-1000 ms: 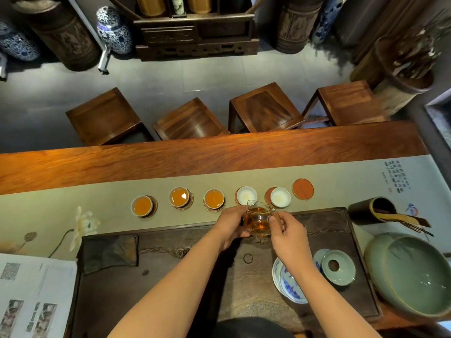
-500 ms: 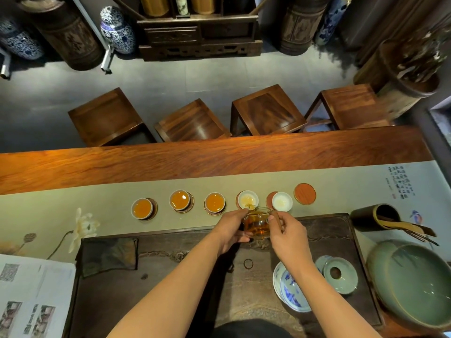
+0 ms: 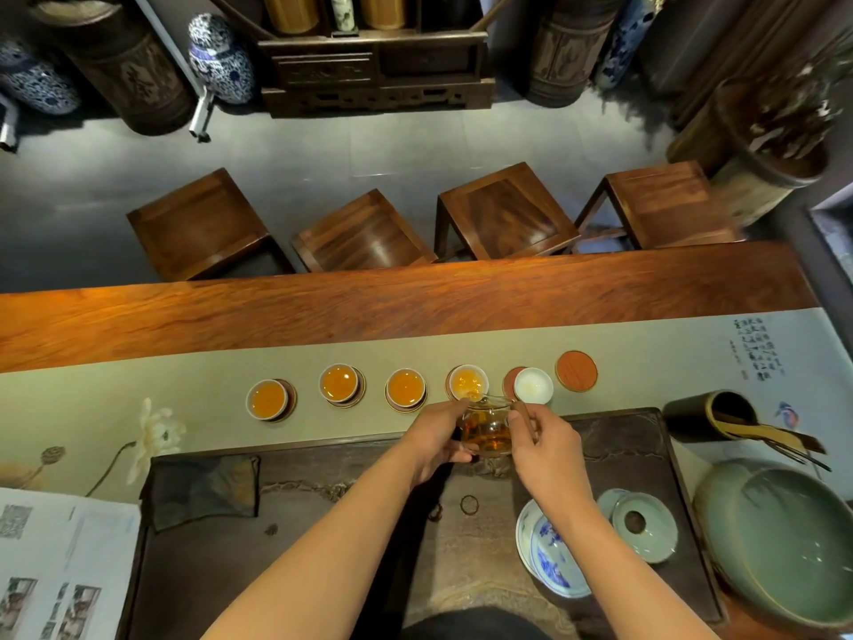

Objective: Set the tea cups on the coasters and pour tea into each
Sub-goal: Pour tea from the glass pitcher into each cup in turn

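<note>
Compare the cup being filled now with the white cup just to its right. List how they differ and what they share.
The cup being filled holds amber tea; the cup to its right looks empty and white inside. The first sits almost centred on its coaster; the second sits off to the right edge of its coaster. The glass pitcher tips over the first, not the second. Both are small, white, round and upright.

Calligraphy on the table runner (image 3: pixel 757 348) is illegible.

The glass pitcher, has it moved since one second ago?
Yes. The glass pitcher has moved from the tea tray's far edge toward the fourth cup and tipped, now pouring into it.
</note>
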